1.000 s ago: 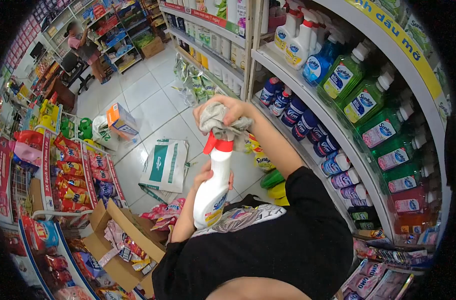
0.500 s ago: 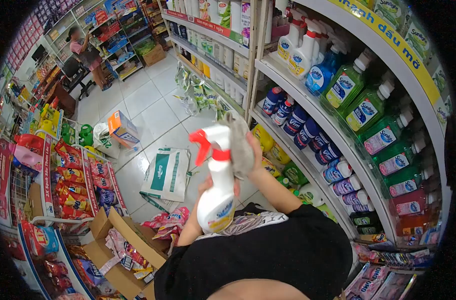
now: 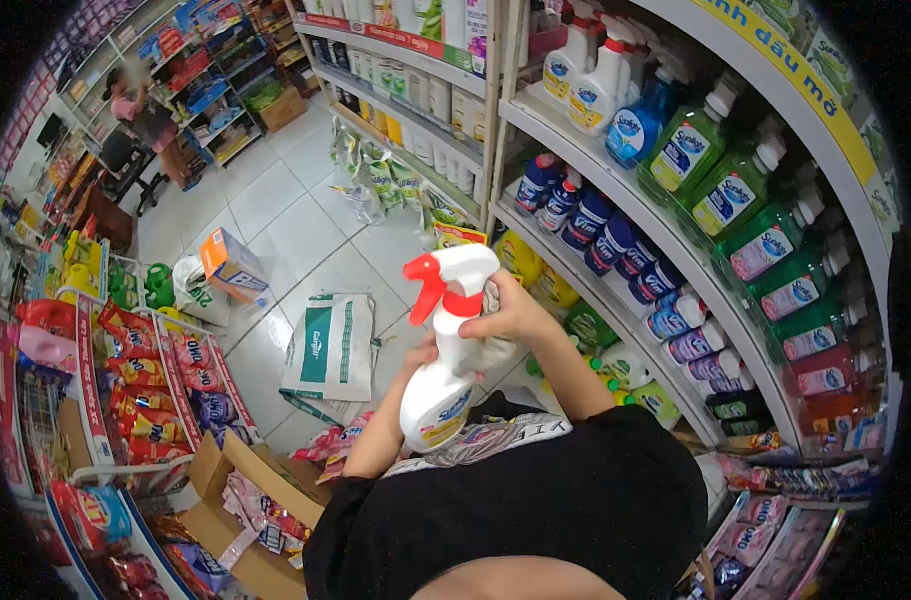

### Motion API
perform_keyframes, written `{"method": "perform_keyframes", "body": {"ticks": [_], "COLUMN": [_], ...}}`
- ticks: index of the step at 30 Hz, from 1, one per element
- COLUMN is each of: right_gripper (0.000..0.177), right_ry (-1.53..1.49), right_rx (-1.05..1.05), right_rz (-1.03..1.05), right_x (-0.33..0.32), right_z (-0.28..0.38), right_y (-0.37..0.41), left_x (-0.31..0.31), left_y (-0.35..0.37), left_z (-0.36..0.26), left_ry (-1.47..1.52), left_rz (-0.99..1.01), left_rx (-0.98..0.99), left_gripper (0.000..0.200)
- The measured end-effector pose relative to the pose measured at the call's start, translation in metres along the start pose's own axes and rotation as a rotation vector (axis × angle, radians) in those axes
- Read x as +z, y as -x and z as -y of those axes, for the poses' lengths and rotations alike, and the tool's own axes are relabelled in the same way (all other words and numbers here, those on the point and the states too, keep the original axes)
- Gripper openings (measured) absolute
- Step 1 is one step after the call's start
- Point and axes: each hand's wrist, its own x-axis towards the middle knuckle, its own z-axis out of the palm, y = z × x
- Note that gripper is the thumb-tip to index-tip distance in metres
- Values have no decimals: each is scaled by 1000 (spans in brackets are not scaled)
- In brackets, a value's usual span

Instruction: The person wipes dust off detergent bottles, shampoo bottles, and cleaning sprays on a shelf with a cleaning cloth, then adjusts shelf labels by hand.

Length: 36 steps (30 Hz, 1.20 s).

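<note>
A white spray bottle (image 3: 439,411) with a red-and-white trigger head and red collar is held up, tilted, in front of my body. My left hand (image 3: 412,366) grips it from the left side; part of that hand is hidden behind the bottle. At the bottle's neck, my right hand (image 3: 517,312) is closed around a grey cloth (image 3: 498,350), its thumb against the neck just under the collar. Most of the cloth is covered by the right hand and the bottle.
Shelves on the right carry similar spray bottles (image 3: 598,88), green Sunlight bottles (image 3: 726,202) and blue Vim bottles (image 3: 587,222). A white-and-green sack (image 3: 348,350) lies on the tiled floor. An open carton (image 3: 212,478) of packets stands lower left. Another person (image 3: 156,125) stands far left.
The right hand with the cloth has come down from beside the trigger head to the bottle's neck. The bottle has turned slightly, its head shifting right. The distant person's arm has moved.
</note>
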Motion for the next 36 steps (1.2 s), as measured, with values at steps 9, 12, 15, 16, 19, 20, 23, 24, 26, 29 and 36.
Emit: {"method": "perform_keyframes", "body": {"ticks": [9, 12, 15, 16, 19, 20, 23, 24, 26, 29, 36], "right_gripper": [37, 31, 26, 25, 24, 24, 24, 27, 33, 40, 55], "right_ry": [203, 436, 887, 928, 1048, 1075, 1265, 1140, 1060, 1103, 1090], "right_rx": [-344, -655, -936, -1002, -1251, -1310, -1313, -1220, -1102, -969, -648], "right_rz": [-322, -576, -684, -775, -865, -896, -919, -911, -920, -986, -1175], "right_x": [-43, -86, -138, -157, -216, -232, -263, -279, -299, -313, -343], "right_z": [19, 43, 81, 85, 105, 110, 121, 115, 108, 108, 107], "right_y": [-12, -44, -80, -96, -144, -158, -192, -205, -225, -243, -264], "left_x": [-42, -101, -135, -146, -185, -198, -217, -219, -220, -219, -223], "left_y": [-91, -100, -69, -57, -23, -10, 14, 21, 24, 20, 9], "left_z": [-8, -26, -30, -26, 3, 18, 57, 66, 82, 97, 117], "left_ry": [-385, -530, -517, -558, -591, -568, -445, -343, -202, 17, 64], "left_rz": [-11, -227, -504, -587, -851, -946, -1199, -1347, -1448, -1570, -1611], "left_rx": [26, 198, 132, 112, 80, 100, 125, 122, 151, 184, 197], "left_gripper": [32, 24, 21, 19, 14, 14, 18, 22, 24, 28, 28]}}
